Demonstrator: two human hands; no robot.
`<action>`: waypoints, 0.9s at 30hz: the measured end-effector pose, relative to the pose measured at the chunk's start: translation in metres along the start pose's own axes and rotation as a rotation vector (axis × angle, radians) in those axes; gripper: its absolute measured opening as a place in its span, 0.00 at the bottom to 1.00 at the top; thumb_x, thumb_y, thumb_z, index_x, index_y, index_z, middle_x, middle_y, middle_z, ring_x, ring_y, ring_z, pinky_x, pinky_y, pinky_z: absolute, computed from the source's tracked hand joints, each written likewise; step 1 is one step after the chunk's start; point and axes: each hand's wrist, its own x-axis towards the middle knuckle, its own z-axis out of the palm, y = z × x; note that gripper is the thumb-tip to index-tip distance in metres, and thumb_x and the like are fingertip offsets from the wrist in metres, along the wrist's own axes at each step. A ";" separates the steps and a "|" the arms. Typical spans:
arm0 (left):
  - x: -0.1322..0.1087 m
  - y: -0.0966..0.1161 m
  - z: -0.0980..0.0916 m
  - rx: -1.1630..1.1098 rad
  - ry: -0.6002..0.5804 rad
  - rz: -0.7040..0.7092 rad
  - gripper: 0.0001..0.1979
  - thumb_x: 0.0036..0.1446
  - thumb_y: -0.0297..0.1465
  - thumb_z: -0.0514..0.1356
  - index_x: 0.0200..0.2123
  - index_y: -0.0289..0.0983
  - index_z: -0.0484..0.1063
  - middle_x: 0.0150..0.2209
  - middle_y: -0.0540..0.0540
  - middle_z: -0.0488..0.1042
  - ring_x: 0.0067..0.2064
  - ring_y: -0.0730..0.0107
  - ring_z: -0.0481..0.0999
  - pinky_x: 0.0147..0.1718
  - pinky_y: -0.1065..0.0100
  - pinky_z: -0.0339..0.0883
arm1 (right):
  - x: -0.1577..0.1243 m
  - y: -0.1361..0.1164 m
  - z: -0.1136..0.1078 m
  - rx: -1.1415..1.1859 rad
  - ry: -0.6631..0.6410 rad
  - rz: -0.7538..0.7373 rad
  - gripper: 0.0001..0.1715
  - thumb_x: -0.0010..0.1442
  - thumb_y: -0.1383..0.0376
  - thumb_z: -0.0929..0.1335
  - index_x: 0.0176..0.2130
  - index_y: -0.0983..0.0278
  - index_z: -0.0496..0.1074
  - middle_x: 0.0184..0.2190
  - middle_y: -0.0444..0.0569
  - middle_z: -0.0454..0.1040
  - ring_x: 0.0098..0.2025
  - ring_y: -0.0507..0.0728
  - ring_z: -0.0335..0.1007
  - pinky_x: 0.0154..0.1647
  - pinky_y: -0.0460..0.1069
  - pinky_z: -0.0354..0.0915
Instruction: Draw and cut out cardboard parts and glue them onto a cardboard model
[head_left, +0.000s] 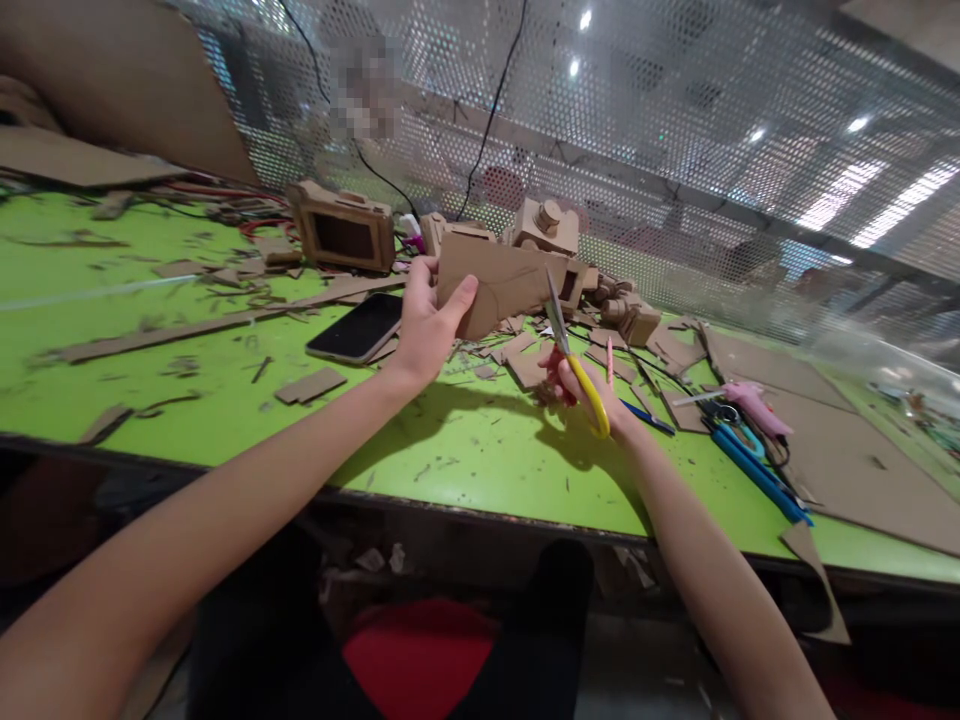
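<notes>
My left hand (431, 325) grips a flat piece of cardboard (495, 285) by its left end, thumb on the near face. Faint curved lines are drawn on that face. In my right hand (574, 380) is a pair of scissors (559, 320) with yellow handles, blades pointing up. The blades are at the right end of the cardboard; whether they are biting into it I cannot tell. Both hands are above the green table (450, 470). A dark-screened phone (356, 328) lies just left of my left hand.
Cardboard camera models (345, 230) stand along the back by a perforated metal screen (675, 120). Scraps litter the tabletop. To the right lie a pink glue gun (754, 405), a blue cutter (757, 470) and large cardboard sheets (862, 450). A long cardboard strip (180, 335) lies at left.
</notes>
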 end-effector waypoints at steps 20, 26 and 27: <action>0.008 -0.010 -0.009 0.119 -0.019 0.130 0.21 0.53 0.47 0.63 0.40 0.42 0.59 0.38 0.46 0.74 0.42 0.62 0.78 0.42 0.54 0.75 | 0.001 0.004 -0.003 -0.116 -0.013 -0.011 0.34 0.56 0.35 0.60 0.37 0.63 0.66 0.24 0.41 0.59 0.22 0.49 0.56 0.22 0.47 0.57; 0.007 -0.006 -0.007 0.104 -0.037 0.115 0.23 0.52 0.49 0.64 0.40 0.43 0.58 0.40 0.47 0.74 0.41 0.62 0.78 0.40 0.53 0.76 | 0.001 0.003 -0.004 -0.303 0.082 -0.048 0.32 0.59 0.38 0.58 0.32 0.62 0.68 0.20 0.44 0.62 0.22 0.53 0.59 0.23 0.49 0.60; 0.007 -0.005 -0.007 0.094 -0.047 0.109 0.23 0.51 0.49 0.64 0.40 0.43 0.58 0.40 0.46 0.74 0.41 0.62 0.78 0.40 0.53 0.77 | 0.000 0.001 -0.004 -0.360 0.108 -0.054 0.33 0.59 0.38 0.58 0.30 0.62 0.68 0.19 0.44 0.62 0.22 0.53 0.60 0.24 0.49 0.60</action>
